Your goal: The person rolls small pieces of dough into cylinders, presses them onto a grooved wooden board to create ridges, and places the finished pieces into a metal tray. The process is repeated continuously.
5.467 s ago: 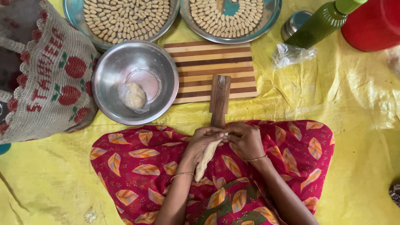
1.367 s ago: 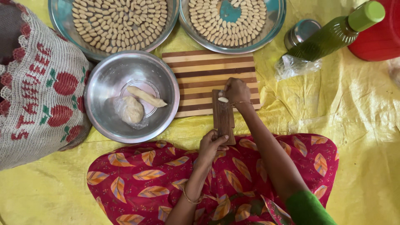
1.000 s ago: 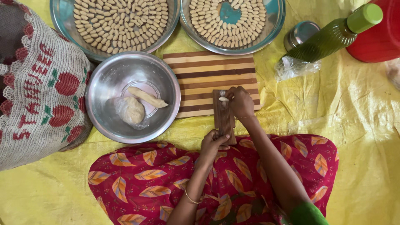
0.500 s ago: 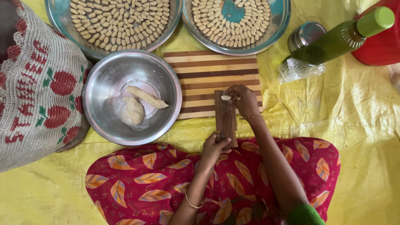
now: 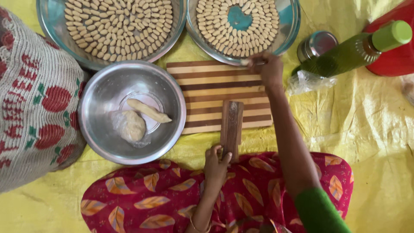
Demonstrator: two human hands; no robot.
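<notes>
My left hand (image 5: 215, 163) grips the lower end of a narrow ridged wooden paddle (image 5: 232, 123) that rests on a striped wooden cutting board (image 5: 207, 86). My right hand (image 5: 268, 69) reaches to the near rim of the right steel tray (image 5: 294, 23), pinching a small shaped dough piece (image 5: 245, 62). That tray holds rings of similar pieces around a bare blue centre. The left tray (image 5: 46, 26) is nearly full of them. A steel bowl (image 5: 91, 92) left of the board holds a dough ball (image 5: 131, 126) and a dough roll (image 5: 148, 111).
A green bottle (image 5: 345, 54) lies right of the board beside a small steel cup (image 5: 317, 43), a crumpled plastic bag (image 5: 307, 82) and a red container (image 5: 394, 58). A crocheted cloth (image 5: 34, 108) covers something at the left. A yellow sheet (image 5: 379, 129) covers the floor.
My right hand lifted the small dough piece off the ridged paddle and carried it up to the right tray. The dough roll held earlier now lies in the bowl.
</notes>
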